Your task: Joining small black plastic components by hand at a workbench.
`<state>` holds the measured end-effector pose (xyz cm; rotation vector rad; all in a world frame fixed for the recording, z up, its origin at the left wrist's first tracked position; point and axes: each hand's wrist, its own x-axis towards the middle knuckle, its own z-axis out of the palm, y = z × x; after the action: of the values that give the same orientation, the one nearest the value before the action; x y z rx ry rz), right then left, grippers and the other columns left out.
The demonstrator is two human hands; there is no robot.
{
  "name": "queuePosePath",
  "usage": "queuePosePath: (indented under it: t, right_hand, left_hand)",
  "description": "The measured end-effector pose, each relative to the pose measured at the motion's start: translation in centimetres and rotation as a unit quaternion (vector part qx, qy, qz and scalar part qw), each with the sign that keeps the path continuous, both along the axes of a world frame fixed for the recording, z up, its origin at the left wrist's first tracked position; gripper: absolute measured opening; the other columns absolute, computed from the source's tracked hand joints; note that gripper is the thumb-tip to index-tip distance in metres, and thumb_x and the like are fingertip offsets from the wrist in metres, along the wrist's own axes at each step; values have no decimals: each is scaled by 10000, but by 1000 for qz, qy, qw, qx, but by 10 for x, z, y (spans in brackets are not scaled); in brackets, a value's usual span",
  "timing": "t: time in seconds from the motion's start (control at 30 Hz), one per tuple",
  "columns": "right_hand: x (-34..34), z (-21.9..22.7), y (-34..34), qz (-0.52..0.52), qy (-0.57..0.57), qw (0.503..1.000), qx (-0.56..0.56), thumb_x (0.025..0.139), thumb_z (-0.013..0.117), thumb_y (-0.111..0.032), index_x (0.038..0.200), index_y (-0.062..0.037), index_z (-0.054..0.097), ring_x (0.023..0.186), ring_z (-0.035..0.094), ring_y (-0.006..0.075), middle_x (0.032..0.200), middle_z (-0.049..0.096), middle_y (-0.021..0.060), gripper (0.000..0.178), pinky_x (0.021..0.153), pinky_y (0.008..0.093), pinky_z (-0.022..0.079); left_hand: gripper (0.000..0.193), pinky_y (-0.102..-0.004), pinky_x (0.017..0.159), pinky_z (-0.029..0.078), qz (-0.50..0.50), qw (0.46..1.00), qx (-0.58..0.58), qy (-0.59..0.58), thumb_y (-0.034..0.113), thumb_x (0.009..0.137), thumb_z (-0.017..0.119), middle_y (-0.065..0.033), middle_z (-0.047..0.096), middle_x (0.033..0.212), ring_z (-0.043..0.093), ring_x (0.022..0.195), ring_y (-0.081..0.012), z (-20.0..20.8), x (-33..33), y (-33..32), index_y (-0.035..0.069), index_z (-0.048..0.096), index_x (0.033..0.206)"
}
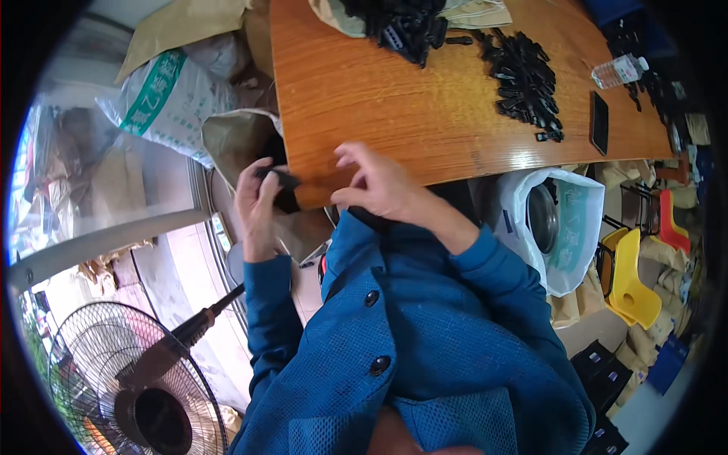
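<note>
My left hand (pixel 255 199) is closed, thumb against fingers, on a small black plastic part (pixel 280 179) at the table's left corner. Just beyond it and below gapes a brown paper bag (pixel 239 129) with a dark inside. Over the near edge of the wooden table (pixel 425 106), my right hand (pixel 383 186) is held with fingers apart and nothing between them. A loose spread of black plastic parts (pixel 523 80) lies on the table, far right of my hands. Another heap of black parts (pixel 406 26) sits at the far edge, on brown paper.
A clear bottle (pixel 620 71) and a black phone (pixel 599 123) lie on the table's right. Below its edge stands a white sack (pixel 584 227) around a metal bowl (pixel 541 218). A standing fan (pixel 144 387) is at lower left, yellow chairs (pixel 629 280) at right.
</note>
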<state>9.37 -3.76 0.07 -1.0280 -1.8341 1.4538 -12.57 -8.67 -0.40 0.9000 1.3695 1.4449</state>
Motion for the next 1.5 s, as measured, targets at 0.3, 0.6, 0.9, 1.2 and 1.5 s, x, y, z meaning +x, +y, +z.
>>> queuePosePath:
  t: [0.3,0.6,0.9,1.2,1.5]
  right_hand:
    - [158,4,166,-171,-330,868,329,817,656,-121,1158,-35,529,856,609,205,1056,560,96,374,709,311,510]
    - [166,-14,261,-31,-527,700,480,741,637,-34,1079,-54,553,944,592,253,1003,543,90,348,739,322,532]
    - [184,14,245,-210,-174,933,236,857,609,-102,1010,6,574,739,643,174,883,628,81,190,624,274,522]
    - [89,40,129,-259,272,925,-53,967,494,-184,1072,-14,521,660,641,149,843,657,103,201,565,234,504]
    - [34,45,65,-292,193,929,117,986,466,-187,1062,-21,515,548,523,68,764,603,53,189,474,205,436]
  left_hand:
    - [266,-379,889,449,-124,854,140,485,53,802,615,-146,590,1105,570,1041,-325,44,60,138,39,598,1067]
    - [270,-342,910,421,-260,493,412,721,55,793,588,-31,605,1090,561,1043,-218,45,185,313,141,638,1044]
    - [235,-303,800,512,-278,796,270,465,109,920,510,-53,661,1045,638,935,-199,38,183,322,76,576,1143]
    - [298,-295,871,502,-285,954,87,-36,89,971,427,-94,609,1126,597,965,-141,49,164,205,18,475,1257]
    - [339,-249,792,470,-267,957,98,-60,0,894,423,-53,572,984,548,872,-107,69,140,121,3,489,1226]
